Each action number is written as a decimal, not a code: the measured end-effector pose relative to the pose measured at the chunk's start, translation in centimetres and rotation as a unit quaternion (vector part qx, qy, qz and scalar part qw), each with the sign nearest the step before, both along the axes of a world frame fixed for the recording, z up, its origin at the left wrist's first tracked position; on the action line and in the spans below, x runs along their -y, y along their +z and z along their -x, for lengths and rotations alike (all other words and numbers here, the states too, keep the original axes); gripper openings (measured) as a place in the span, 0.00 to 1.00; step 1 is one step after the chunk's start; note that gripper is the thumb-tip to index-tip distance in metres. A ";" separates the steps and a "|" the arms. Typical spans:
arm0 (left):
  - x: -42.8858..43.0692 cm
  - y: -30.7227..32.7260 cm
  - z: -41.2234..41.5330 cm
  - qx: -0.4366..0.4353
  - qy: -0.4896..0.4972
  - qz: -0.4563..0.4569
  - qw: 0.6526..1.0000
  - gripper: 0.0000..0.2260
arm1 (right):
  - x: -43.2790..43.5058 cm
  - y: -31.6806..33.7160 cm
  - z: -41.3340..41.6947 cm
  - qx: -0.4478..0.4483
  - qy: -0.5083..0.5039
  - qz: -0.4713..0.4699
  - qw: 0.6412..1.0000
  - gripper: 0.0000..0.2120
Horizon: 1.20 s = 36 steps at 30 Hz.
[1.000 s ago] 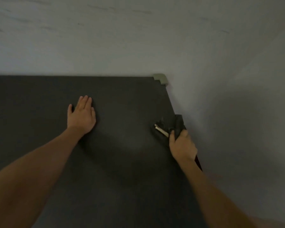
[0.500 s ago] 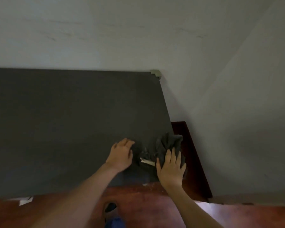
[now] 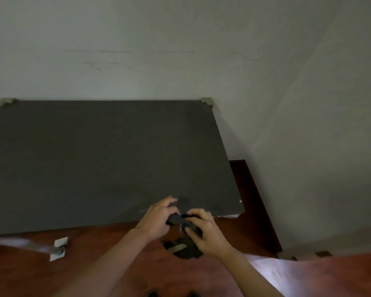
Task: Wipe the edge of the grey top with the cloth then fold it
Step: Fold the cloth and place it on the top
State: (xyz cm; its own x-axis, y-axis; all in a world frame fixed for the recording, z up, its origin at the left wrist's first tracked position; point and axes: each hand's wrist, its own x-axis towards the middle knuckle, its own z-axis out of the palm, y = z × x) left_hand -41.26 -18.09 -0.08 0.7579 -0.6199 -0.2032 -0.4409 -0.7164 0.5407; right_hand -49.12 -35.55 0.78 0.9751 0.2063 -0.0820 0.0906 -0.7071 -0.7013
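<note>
The dark grey top [image 3: 99,159] fills the left and middle of the head view, its near edge running across the lower middle. Both hands hold a small dark cloth [image 3: 185,249] just off that near edge, above the red-brown floor. My left hand [image 3: 159,218] pinches the cloth's upper part on the left. My right hand [image 3: 208,233] grips it on the right. The lower part of the cloth hangs bunched below the hands, showing a pale label strip.
White walls [image 3: 180,50] meet in a corner behind and to the right of the top. Pale corner pieces [image 3: 207,101] sit at the top's far corners. A white and grey object [image 3: 59,248] lies on the red-brown floor [image 3: 30,271] at the left.
The cloth has left the top's right edge and come to the near edge, off the surface. My left hand moved from flat on the top over to the cloth. The camera pulled back.
</note>
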 end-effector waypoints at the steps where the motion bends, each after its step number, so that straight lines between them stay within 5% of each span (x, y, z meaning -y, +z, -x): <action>1: -0.7 0.5 -0.3 -0.003 -0.008 0.018 1.000 0.13 | 0.2 0.6 -0.1 0.002 -0.010 0.004 1.000 0.14; 6: -3.3 3.9 -1.6 -0.044 -0.023 0.057 0.997 0.10 | 2.2 2.6 -0.6 -0.070 0.000 -0.028 0.997 0.14; 10: -3.6 5.6 -2.3 -0.021 -0.026 0.072 0.997 0.07 | 3.2 3.1 -0.9 -0.083 -0.038 -0.028 0.995 0.03; 14: -3.1 6.8 -3.3 -0.020 -0.020 0.100 0.995 0.05 | 4.1 4.3 -1.3 -0.106 -0.063 -0.066 0.990 0.13; 19: -1.2 9.3 -3.6 -0.076 -0.015 0.160 0.984 0.07 | 4.1 6.1 -1.8 -0.104 -0.086 -0.121 0.983 0.08; 22: 0.1 11.2 -3.8 -0.068 -0.016 0.210 0.975 0.11 | 4.0 7.2 -2.1 -0.017 -0.082 0.048 0.995 0.21; 24: 0.6 12.7 -4.2 -0.069 -0.022 0.221 0.972 0.12 | 4.2 7.9 -2.6 0.017 -0.072 0.127 0.989 0.22; 36: -2.0 16.9 -10.2 0.013 -0.052 0.113 0.992 0.06 | 9.8 14.0 -7.1 -0.012 -0.024 0.113 0.993 0.10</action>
State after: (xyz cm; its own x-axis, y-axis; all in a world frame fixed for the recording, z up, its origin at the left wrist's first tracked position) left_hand -31.09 -16.11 16.79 0.6909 -0.7223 -0.0306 -0.5223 -0.5279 0.6697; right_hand -41.98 -45.32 14.82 0.9808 0.1326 -0.1434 0.0380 -0.8498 -0.5257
